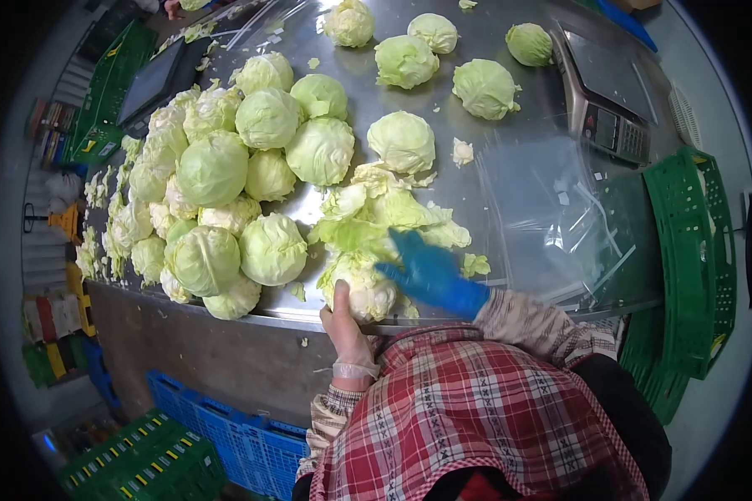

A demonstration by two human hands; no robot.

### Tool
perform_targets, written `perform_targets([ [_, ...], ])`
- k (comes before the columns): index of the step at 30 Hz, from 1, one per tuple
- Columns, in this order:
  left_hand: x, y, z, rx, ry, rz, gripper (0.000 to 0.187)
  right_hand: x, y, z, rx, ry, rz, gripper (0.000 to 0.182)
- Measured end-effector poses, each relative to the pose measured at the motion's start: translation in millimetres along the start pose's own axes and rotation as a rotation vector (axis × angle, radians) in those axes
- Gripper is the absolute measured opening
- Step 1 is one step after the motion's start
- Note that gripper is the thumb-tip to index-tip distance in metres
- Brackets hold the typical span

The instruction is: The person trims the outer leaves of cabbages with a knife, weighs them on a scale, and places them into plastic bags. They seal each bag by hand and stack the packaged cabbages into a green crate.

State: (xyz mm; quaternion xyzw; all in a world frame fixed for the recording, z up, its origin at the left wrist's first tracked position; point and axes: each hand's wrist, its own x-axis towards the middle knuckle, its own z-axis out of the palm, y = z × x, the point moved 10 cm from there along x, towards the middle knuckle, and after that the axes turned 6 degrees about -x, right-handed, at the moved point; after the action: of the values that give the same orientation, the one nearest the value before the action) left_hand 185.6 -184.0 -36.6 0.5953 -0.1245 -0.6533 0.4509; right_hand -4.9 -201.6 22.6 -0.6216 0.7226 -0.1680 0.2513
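At the table's front edge, my left hand (348,336), in a clear glove, grips a head of iceberg lettuce (368,290) from its near left side. Its thumb shows along the lettuce; the other fingers are hidden. My right hand (433,271), in a blue glove, reaches over the same head from the right with thumb and fingers apart. Its fingertips are at the loose outer leaves (384,213) spread just behind the head. A whole lettuce (401,142) rests beyond those leaves.
A large pile of lettuces (213,169) covers the table's left side. More heads (486,88) lie at the back. Clear plastic bags (539,209) lie right of my hands, near a digital scale (606,100). Green crates (685,259) flank the right edge; a blue pallet (226,434) stands below left.
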Motion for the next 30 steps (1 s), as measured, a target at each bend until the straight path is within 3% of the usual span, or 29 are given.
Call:
perform_targets([
  [2,-4,-2,0,0.005,0.009,-0.014,0.066,-23,-39,-1,-0.156,-0.028,-0.103,0.066],
  [5,-4,-3,3,0.042,0.03,0.012,0.067,-11,-21,9,-0.204,-0.074,-0.027,0.063],
  [6,-7,0,6,0.052,0.056,0.026,0.067,-8,-19,-2,-0.136,0.142,-0.089,0.065],
  [11,1,-3,0,-0.032,0.01,0.036,0.066,22,27,-13,0.031,0.102,0.075,0.068],
  [14,-5,-2,3,-0.05,-0.028,-0.001,0.06,-16,-37,-24,-0.04,0.348,-0.245,0.045],
  [15,-5,-2,1,-0.047,-0.03,0.002,0.06,-11,-30,-19,-0.038,0.352,-0.245,0.045],
  [17,-6,-2,6,-0.11,-0.137,0.0,0.058,10,1,-11,0.445,0.279,-0.157,0.033],
  [18,-9,-1,2,-0.105,-0.139,0.001,0.058,11,3,-13,0.363,0.268,-0.15,0.024],
  [21,-28,20,12,-0.104,-0.276,0.045,0.063,10,2,-52,0.487,0.429,-0.195,0.023],
  [22,-31,24,10,-0.119,-0.341,0.055,0.066,11,1,-74,0.377,0.46,-0.191,0.023],
  [23,-35,30,6,-0.13,-0.402,0.063,0.069,18,8,-84,0.432,0.397,-0.073,0.028],
  [25,-37,37,-9,-0.143,-0.399,0.045,0.072,26,11,-96,0.255,0.516,-0.087,0.031],
  [26,-40,45,-8,-0.128,-0.449,0.067,0.072,31,11,-94,0.084,0.523,-0.108,0.04],
  [27,-43,52,-6,-0.114,-0.501,0.091,0.072,27,-3,-99,0.091,0.526,-0.113,0.04],
  [28,-39,56,-17,0.079,-0.443,0.247,0.07,18,-25,-100,0.212,0.45,-0.204,0.048],
  [30,-54,62,-5,0.002,-0.485,0.197,0.069,-6,-61,-105,0.335,0.35,-0.284,0.055],
])
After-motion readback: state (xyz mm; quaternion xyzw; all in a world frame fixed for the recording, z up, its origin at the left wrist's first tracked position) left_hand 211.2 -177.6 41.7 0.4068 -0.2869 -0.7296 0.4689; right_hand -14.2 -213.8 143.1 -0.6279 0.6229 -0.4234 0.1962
